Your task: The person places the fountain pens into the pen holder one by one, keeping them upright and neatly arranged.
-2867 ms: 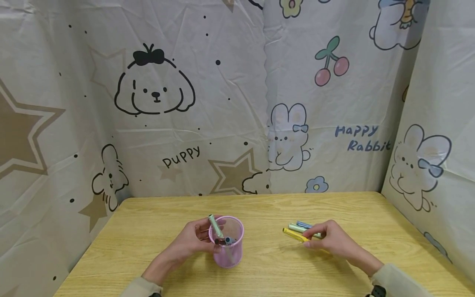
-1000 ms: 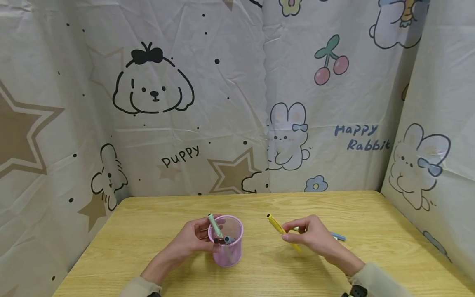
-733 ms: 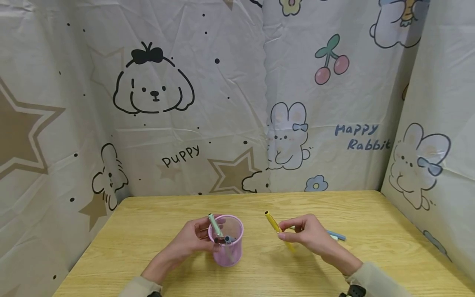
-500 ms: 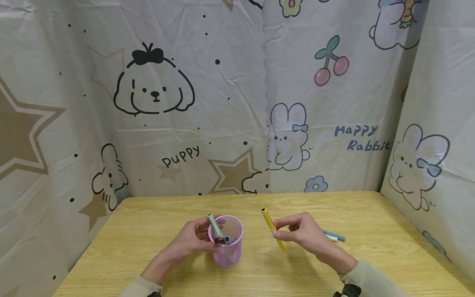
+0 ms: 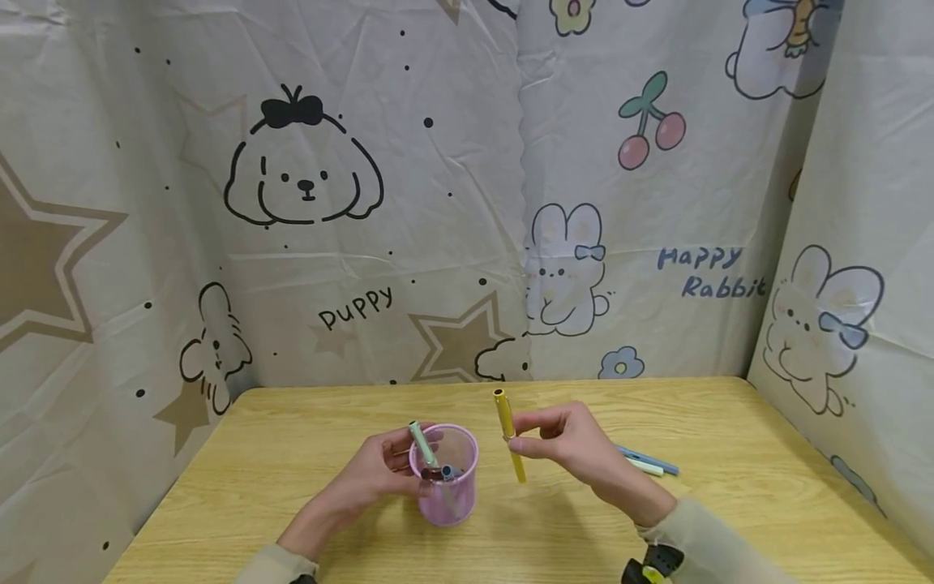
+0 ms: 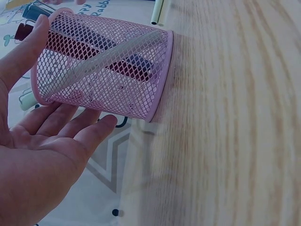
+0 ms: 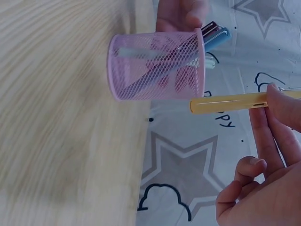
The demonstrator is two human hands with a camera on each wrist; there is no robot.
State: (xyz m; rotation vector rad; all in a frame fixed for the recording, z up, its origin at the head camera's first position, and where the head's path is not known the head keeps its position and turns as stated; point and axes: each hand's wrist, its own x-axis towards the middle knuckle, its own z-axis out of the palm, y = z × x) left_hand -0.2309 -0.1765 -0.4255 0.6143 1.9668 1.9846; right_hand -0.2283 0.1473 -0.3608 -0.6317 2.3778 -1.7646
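Note:
A pink mesh pen cup stands upright on the table, with several pens inside. A light green pen leans out over its left rim; a dark red pen and a blue pen also stick out. My left hand holds the cup from the left, thumb at the rim and fingers round the far side. Just right of the cup, my right hand pinches a yellow pen between thumb and fingers. That pen is nearly upright, its lower end raised near rim height and apart from the cup.
Behind the right hand, a blue pen and a pale green pen lie side by side on the wooden table. A printed cloth hangs behind the table and along both sides.
My right hand has lifted the yellow pen away from the two pens on the table, carried it left toward the cup and turned it nearly upright. The left hand and the cup have stayed put.

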